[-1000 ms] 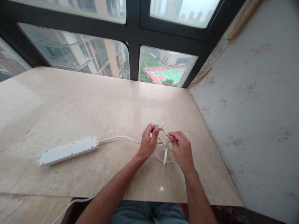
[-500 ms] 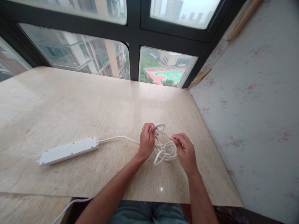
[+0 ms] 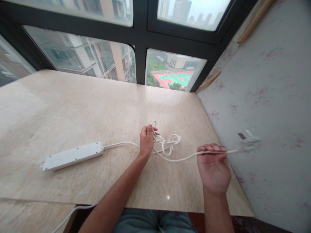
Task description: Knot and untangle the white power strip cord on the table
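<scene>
A white power strip (image 3: 73,157) lies face down at the left, screws showing on its back. From its right end a white power cord (image 3: 181,160) runs to my left hand (image 3: 146,141). My left hand is closed around a few strands of it, and loose, tangled loops rest just to the right. My right hand (image 3: 215,171), palm turned up, has its fingers curled on the cord a little behind the plug. The white plug (image 3: 249,143) sticks out past those fingers, blurred, with its prongs pointing up and away.
The beige marble sill (image 3: 97,106) ends at a dark window frame (image 3: 139,61). A flower-patterned wall (image 3: 267,106) rises close on the right. Another white cable (image 3: 73,212) crosses the front edge at the lower left.
My right hand has moved right and turned palm up, drawing the plug out from the loops by my left hand. The loops have spread, and my left hand has shifted slightly left.
</scene>
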{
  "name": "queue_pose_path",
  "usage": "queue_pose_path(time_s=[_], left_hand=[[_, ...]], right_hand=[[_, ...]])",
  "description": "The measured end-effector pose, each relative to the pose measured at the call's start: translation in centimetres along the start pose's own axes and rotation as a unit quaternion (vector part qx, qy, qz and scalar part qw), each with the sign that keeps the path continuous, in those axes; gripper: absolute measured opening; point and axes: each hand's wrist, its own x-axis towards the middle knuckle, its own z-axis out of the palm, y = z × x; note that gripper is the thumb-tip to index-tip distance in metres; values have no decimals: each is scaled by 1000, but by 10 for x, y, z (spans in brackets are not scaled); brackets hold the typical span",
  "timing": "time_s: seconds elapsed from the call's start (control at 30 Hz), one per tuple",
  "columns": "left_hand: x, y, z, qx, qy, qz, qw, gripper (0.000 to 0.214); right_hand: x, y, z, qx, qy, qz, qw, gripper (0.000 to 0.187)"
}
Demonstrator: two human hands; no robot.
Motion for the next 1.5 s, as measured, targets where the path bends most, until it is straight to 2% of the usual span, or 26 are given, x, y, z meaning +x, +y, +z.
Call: queue_pose_path(time_s=[0.13,0.23,0.43,0.57,0.63,0.77,0.87,1.03,1.13,1.2,1.3,1.4,1.5], left_hand=[[6,0,-2,-60,47,-34,997,43],[8,4,-2,-85,42,-44,995,36],[5,6,-1,-69,-17,-20,997,28],[0,2,-2,-4,-100,37,994,47],[-4,1,-1,15,-166,52,985,60],[-13,2,0,6,-261,59,964,70],[-14,2,1,-12,-290,58,955,74],[-9,-2,0,-40,-290,50,955,77],[-8,-5,-1,-32,-289,46,956,82],[-9,-5,-1,-20,-289,48,956,82],[-13,-3,0,-1,-292,45,955,79],[-18,1,2,29,-299,38,953,74],[-21,4,1,58,-312,29,948,72]], right_hand=[[-1,-10,-13,38,61,0,997,5],[-9,-8,-20,42,72,27,996,9],[-27,-8,-19,-50,54,67,995,14],[-33,-16,-23,-108,35,92,989,16],[-37,-18,-25,-142,31,154,977,24],[-44,-11,-28,-216,33,302,928,48],[-47,-3,-30,-229,56,354,905,61],[-49,3,-34,-271,49,388,880,57],[-49,3,-39,-317,17,384,867,54],[-50,0,-41,-381,-23,371,846,50],[-55,-8,-36,-482,-77,304,818,44],[-59,-11,-12,-513,-114,194,828,38],[-58,4,21,-500,-162,102,845,29]])
